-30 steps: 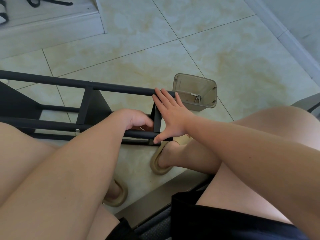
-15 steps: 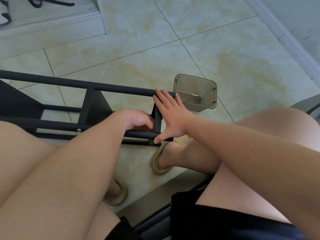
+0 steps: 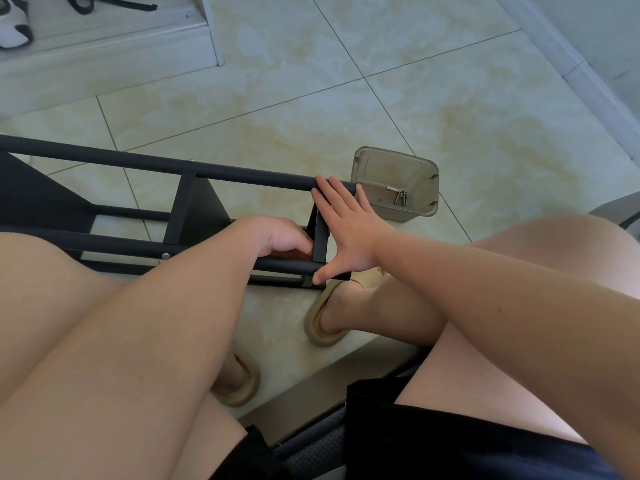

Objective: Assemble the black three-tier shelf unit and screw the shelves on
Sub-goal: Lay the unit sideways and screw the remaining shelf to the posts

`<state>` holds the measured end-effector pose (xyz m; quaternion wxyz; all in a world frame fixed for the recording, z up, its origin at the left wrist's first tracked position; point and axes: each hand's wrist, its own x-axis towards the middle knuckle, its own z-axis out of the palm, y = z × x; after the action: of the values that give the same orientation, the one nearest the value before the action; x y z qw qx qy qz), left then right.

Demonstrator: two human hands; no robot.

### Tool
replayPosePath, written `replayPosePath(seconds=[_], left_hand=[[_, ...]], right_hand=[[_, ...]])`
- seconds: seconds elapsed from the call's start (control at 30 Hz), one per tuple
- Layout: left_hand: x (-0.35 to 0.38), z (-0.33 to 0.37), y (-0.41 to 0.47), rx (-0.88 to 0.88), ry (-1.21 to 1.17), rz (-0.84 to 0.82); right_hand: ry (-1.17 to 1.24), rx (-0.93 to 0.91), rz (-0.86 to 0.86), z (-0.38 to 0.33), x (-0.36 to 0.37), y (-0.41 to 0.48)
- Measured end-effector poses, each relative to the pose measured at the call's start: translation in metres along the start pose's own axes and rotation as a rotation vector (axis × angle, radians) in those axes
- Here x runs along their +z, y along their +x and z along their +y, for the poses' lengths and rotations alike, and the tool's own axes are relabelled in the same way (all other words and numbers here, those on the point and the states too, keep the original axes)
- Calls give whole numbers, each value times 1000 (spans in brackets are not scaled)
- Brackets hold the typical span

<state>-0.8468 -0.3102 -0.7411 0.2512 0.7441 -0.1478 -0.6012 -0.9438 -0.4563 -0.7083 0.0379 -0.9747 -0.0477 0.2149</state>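
Black shelf unit (image 3: pixel 194 216) lies on its side on tiled floor, across seated person's knees. Right hand (image 3: pixel 346 233) spread wide, flat vs. end shelf (image 3: pixel 320 237). Left hand (image 3: pixel 280 237) curled inside frame; grip hidden, can't tell what it holds. Tub (image 3: pixel 415 174) w/ screws (image 3: pixel 400 196) just beside. Risk: shelf may slip out of line if right hand eases, so screw could cross-thread or drop.

Around you, off the job
You see beige floor tiles (image 3: pixel 284 98), tan slippers (image 3: pixel 322 327) on your feet, and a white shoe (image 3: pixel 12 32) on the step (image 3: pixel 104 53).
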Motion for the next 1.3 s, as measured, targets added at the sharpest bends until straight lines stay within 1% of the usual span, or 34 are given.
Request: replayPosePath(seconds=[0.4,0.57,0.67,0.8,0.87,1.13,1.3], left_hand=[[-1,-1,3,-3,-44,-33],[0,-2,3,32,-140,-95],[1,-2,5,26,-225,-101],[0,-3,7,3,-109,-56],[0,-4,8,-2,-78,-60],[0,-5,10,4,-88,-61],[-2,-6,11,29,-148,-98]], right_hand=[[-9,-6,4,1,2,0],[-7,-7,0,1,1,1],[5,-8,3,1,1,0],[8,-5,-3,0,1,0],[6,-4,-2,1,1,0],[2,-8,-4,0,0,0],[6,-7,-5,1,0,0]])
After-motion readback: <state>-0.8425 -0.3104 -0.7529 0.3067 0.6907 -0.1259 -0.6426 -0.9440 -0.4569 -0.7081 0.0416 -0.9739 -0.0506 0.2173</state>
